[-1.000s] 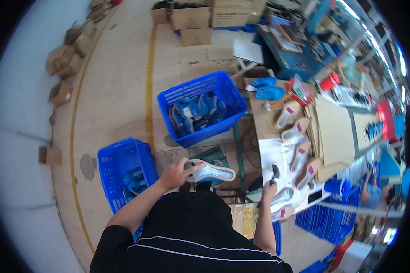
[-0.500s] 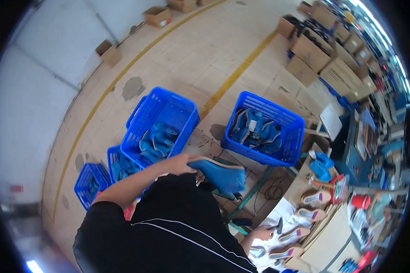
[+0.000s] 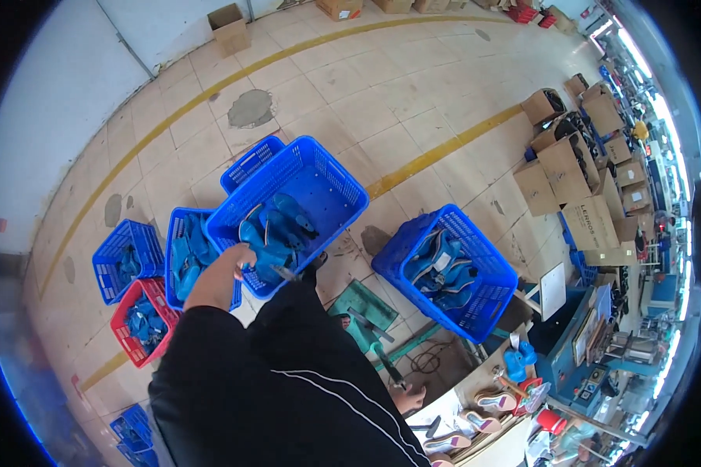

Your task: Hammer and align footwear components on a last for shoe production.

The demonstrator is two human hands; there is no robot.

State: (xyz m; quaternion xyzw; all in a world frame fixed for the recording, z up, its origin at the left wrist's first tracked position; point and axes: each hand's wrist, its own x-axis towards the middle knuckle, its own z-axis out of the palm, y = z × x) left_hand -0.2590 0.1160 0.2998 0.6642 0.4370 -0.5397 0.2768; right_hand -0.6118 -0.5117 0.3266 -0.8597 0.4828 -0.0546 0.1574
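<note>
My left hand (image 3: 240,259) reaches into the large blue basket (image 3: 333,165) with its fingers closed on a blue boot (image 3: 269,260). Part of that boot is smeared by motion near its metal tip. Several more blue boots (image 3: 262,225) lie in the same basket. Over by the workbench, my right hand (image 3: 410,398) is held low with its fingers apart and nothing in it. A hammer (image 3: 430,426) lies on the white sheet just beyond that hand. Beside it rises a green metal stand (image 3: 364,307).
A second blue basket (image 3: 475,241) of boots stands to the right. Smaller blue baskets (image 3: 119,233) and a red basket (image 3: 125,333) stand at left. Shoe soles (image 3: 481,420) line the bench. Cardboard boxes (image 3: 568,165) are piled at far right.
My left hand has carried the blue boot left and down into the large basket. My right hand has drawn back from the hammer. The whole view has turned.
</note>
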